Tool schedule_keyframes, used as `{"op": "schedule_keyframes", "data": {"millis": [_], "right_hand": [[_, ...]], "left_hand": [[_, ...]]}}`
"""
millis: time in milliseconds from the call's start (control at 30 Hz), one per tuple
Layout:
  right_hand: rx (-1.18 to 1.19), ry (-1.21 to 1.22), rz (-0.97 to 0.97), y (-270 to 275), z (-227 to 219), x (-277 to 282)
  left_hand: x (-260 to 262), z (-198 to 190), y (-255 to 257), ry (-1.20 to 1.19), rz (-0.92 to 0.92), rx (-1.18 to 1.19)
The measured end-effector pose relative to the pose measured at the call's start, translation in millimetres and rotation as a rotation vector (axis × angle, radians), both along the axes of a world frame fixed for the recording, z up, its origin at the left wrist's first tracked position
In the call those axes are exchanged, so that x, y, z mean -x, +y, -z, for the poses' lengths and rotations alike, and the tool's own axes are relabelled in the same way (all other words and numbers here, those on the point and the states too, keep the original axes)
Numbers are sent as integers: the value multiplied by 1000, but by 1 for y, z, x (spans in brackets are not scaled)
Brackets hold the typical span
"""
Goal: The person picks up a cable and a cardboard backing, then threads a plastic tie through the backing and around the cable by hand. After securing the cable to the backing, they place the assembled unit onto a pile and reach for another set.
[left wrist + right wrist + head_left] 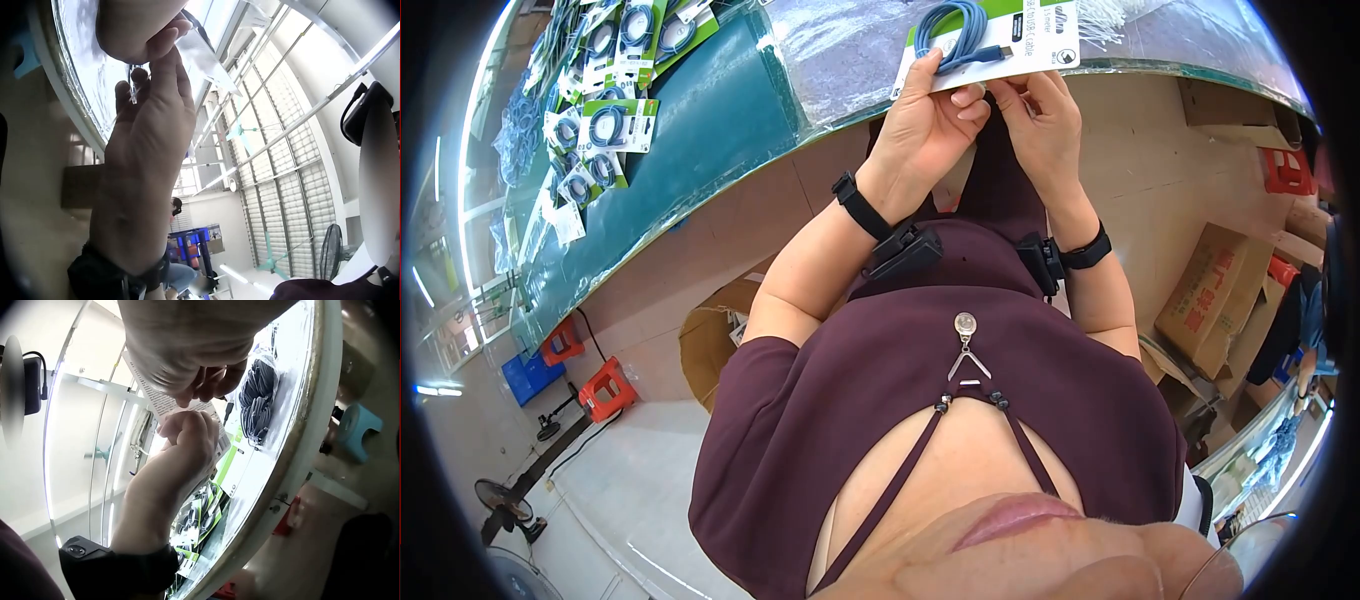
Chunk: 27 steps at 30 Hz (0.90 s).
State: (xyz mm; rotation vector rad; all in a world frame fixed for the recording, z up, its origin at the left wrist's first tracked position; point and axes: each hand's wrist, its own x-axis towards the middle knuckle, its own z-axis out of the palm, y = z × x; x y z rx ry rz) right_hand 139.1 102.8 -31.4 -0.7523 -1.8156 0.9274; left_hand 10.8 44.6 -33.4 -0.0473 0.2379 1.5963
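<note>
A cable card, white and green with a coiled blue-grey cable on its front, is held up over the table's near edge. My left hand grips it at the left, thumb on the front beside the coil and the other fingers curled beneath. At the lower edge, my right hand pinches with thumb and fingers; a thin, shiny bit shows among its fingertips in the left wrist view. Printed text covers the card's back in the right wrist view, behind the right fingers.
Several carded cables lie piled on the green table at left. Thin white strips are bunched behind the held card. Dark coiled cables lie on the table. Cardboard boxes and red stools stand on the floor.
</note>
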Motion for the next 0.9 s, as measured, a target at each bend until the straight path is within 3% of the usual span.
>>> {"op": "schedule_keyframes", "data": {"millis": [600,900], "right_hand": [[51,41,-45,-3,6,0],[1,54,-76,-2,-1,0]], "left_hand": [[-4,3,0,37,16,12],[0,-2,-2,-105,31,-11]]}}
